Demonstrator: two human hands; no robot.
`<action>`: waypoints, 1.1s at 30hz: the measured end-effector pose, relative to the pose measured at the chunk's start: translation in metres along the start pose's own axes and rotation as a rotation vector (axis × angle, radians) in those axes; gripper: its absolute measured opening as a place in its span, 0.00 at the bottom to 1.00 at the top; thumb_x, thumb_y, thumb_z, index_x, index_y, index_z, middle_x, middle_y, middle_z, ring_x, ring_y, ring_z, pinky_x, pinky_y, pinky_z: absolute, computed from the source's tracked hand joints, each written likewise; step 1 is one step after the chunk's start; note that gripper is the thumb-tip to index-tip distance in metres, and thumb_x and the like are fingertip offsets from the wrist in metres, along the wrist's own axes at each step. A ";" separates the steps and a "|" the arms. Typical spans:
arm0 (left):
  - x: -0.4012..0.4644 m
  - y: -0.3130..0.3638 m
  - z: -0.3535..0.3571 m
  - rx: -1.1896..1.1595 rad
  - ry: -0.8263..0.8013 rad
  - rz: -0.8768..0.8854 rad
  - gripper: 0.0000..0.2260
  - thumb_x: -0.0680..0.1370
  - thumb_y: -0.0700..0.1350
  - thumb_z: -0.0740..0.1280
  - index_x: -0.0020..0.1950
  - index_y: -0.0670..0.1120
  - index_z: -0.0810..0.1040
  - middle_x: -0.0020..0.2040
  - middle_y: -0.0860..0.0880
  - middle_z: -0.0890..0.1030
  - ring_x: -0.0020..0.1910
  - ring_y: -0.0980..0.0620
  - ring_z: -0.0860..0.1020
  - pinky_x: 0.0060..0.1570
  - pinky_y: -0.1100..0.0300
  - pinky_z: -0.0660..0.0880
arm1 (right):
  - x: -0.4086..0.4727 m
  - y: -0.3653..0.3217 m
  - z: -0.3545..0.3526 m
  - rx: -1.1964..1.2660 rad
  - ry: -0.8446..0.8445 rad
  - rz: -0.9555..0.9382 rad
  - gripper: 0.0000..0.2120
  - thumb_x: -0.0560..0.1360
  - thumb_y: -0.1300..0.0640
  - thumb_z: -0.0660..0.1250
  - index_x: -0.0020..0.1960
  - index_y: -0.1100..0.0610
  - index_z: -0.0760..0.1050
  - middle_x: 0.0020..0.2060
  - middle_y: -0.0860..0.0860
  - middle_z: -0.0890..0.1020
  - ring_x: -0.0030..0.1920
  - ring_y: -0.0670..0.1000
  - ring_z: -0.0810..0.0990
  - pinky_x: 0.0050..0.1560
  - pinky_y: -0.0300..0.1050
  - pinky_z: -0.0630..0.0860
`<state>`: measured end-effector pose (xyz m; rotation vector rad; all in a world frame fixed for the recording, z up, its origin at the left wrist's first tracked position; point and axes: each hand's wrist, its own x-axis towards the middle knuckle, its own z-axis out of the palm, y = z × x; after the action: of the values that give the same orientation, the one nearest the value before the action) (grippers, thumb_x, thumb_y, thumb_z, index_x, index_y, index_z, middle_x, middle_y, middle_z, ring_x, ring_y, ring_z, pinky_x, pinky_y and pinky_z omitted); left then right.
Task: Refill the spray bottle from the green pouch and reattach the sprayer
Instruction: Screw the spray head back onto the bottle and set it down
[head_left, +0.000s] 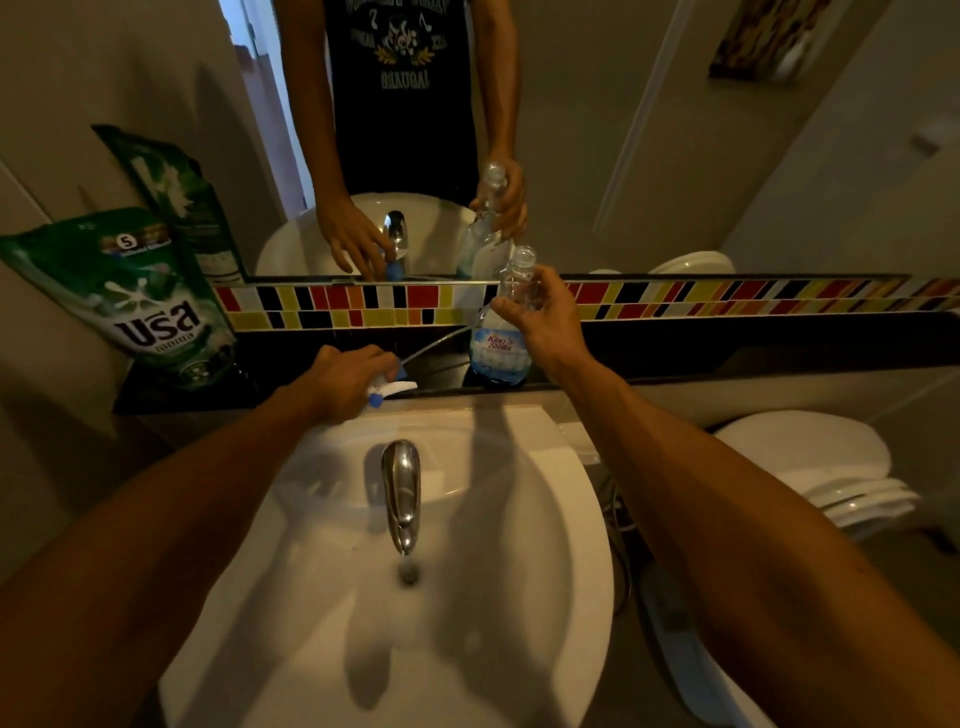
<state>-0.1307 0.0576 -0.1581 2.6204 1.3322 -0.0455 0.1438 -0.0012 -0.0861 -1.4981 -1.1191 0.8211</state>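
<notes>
Nearest to you was the white sink (545, 519), with its chrome tap (401, 488) pointing toward you above the drain (409, 571). Both of your bare forearms reached over the basin to the dark surface (727, 353) behind it.

Your left hand (343, 382) lay at the near edge of that surface, just behind the sink rim. Its fingers (374, 358) were curled closed around the sprayer (392, 387), which was off the bottle; the white and blue head showed under your hand, and the thin dip tube (436, 340) ran from it up and to the right, toward the bottle.

Your right hand (540, 319) held the spray bottle (501, 348) by the upper part, fingers (511, 309) wrapped around the clear neck. The bottle stood upright on the surface, its mouth open at the top and blue liquid low in the body.

To the far left, the green pouch (130, 296) stood at the end of the surface, leaning back against the wall, well apart from both hands.

Behind all this ran a strip of coloured tiles (727, 299), and above it the mirror (649, 130). To the right of the sink was a white toilet (810, 467).
</notes>
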 end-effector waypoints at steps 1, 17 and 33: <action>0.002 0.001 0.000 -0.012 -0.001 -0.009 0.18 0.74 0.46 0.71 0.58 0.60 0.70 0.61 0.54 0.74 0.58 0.50 0.73 0.61 0.51 0.62 | 0.000 0.000 0.001 -0.001 0.002 -0.002 0.21 0.75 0.59 0.76 0.66 0.55 0.74 0.61 0.53 0.81 0.60 0.52 0.80 0.60 0.54 0.80; -0.022 0.018 -0.050 -0.720 0.263 -0.188 0.13 0.76 0.47 0.72 0.53 0.59 0.69 0.49 0.52 0.77 0.43 0.55 0.79 0.35 0.64 0.72 | -0.016 -0.013 -0.003 -0.016 0.007 -0.037 0.23 0.75 0.57 0.76 0.69 0.54 0.74 0.60 0.52 0.82 0.60 0.53 0.81 0.62 0.60 0.80; -0.058 0.007 -0.200 -1.329 0.332 -0.098 0.15 0.79 0.43 0.69 0.65 0.43 0.77 0.50 0.45 0.82 0.46 0.54 0.80 0.41 0.60 0.72 | -0.049 -0.032 -0.044 -0.171 -0.088 -0.091 0.18 0.78 0.51 0.73 0.65 0.52 0.74 0.58 0.51 0.81 0.59 0.55 0.81 0.53 0.51 0.82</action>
<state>-0.1718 0.0461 0.0454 1.4331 0.9779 0.9368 0.1606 -0.0619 -0.0482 -1.5504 -1.3411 0.7493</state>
